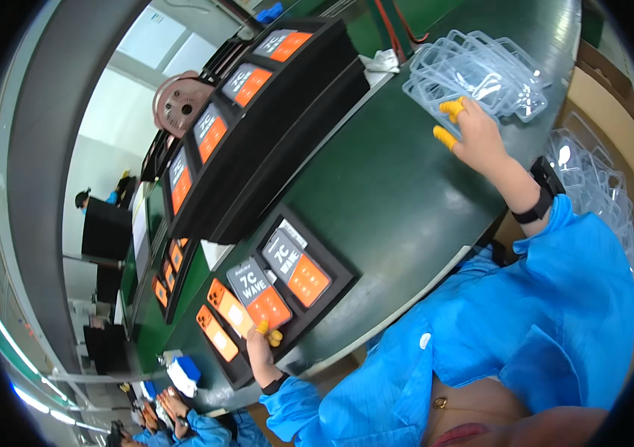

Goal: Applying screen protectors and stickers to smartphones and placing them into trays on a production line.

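My left hand [261,359], with yellow finger cots, is closed on the lower end of a phone [259,293] with a grey-and-orange printed face. This phone lies over a black tray [335,287]. In the tray, another grey-and-orange phone [297,267] sits to the right, and two orange phones [216,331] with camera bumps lie to the left. My right hand [478,138], also in yellow finger cots, reaches to the near edge of a heap of clear plastic frames [477,74]. Its thumb and fingers are apart, with nothing visible between them.
Stacked black trays [257,127] with several grey-and-orange phones stand behind, beside a pinkish fan [183,104]. More clear plastic pieces fill a cardboard box [596,175] at the right. A co-worker's hands [174,404] are at the lower left. The green table [399,194] curves between my hands.
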Tool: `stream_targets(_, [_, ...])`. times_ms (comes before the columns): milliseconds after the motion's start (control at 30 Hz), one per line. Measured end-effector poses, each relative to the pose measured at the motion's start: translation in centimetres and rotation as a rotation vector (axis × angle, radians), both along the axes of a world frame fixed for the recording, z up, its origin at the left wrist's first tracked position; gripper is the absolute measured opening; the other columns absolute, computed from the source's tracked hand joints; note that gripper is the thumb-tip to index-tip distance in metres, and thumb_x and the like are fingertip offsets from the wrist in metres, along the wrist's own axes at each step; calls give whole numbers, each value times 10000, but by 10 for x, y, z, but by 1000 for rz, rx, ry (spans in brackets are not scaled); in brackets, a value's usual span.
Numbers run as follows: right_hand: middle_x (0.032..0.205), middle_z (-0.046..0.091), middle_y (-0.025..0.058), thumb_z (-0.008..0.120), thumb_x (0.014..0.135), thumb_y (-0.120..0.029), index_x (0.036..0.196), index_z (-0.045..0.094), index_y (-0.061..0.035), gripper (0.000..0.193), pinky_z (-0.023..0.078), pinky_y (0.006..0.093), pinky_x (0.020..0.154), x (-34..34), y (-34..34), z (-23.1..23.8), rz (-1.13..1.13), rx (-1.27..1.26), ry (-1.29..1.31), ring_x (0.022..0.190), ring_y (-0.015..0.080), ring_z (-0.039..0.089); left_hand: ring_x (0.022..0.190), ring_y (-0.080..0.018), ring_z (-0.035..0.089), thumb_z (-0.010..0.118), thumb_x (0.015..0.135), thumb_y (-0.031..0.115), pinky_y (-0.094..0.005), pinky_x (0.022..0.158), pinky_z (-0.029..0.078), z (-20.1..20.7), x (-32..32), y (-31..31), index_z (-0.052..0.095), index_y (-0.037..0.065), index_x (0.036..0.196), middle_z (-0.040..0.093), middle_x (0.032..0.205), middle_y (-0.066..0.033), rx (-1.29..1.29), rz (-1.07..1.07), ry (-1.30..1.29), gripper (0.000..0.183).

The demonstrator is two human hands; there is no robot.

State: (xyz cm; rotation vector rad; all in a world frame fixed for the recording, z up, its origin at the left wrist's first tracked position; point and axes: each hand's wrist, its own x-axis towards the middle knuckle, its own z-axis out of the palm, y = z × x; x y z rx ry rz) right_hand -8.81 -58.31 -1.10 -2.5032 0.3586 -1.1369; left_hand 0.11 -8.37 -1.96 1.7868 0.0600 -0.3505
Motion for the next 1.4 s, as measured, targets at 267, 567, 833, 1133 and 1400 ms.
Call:
stream_targets(267, [862,507,80,661,671,-195,897,556,-60,283,447,330,652,6,-31,-8,-174,-86,-24,833,234,508,721,-239,593,471,821,349,-331,608,453,29,2,-34,540,-35,887,599,755,-185,1175,-13,-15,395])
stream_targets(567, [897,525,103,590,719,-120,939,542,-46,237,440,362,673,9,-100,-22,-398,-249,236,835,271,522,926,-385,490,546,751,299,-428,795,403,-8,38,22,496,-30,1005,503,981,-247,1251,228,-260,418])
stream_targets(833, [864,557,167,583,729,-115,942,537,-38,232,444,374,681,-6,19,37,-26,56,309,802,313,549,935,-401,472,529,775,332,-437,811,387,-18,46,29,441,-72,1067,514,945,-254,1142,382,-294,506])
stream_targets(1133, [836,464,110,510,624,30,949,565,-84,349,410,339,694,4,22,-12,329,-254,396,826,269,448,729,-200,602,502,784,189,-287,491,450,-15,53,56,515,78,1020,601,861,-77,95,519,-54,261])
stream_targets(1400, [793,467,47,516,682,-71,999,591,-149,335,383,287,642,2,12,-9,560,-550,505,789,199,453,942,-248,552,422,856,150,-376,731,507,17,11,0,330,83,1248,512,1087,-109,-435,339,-376,408])
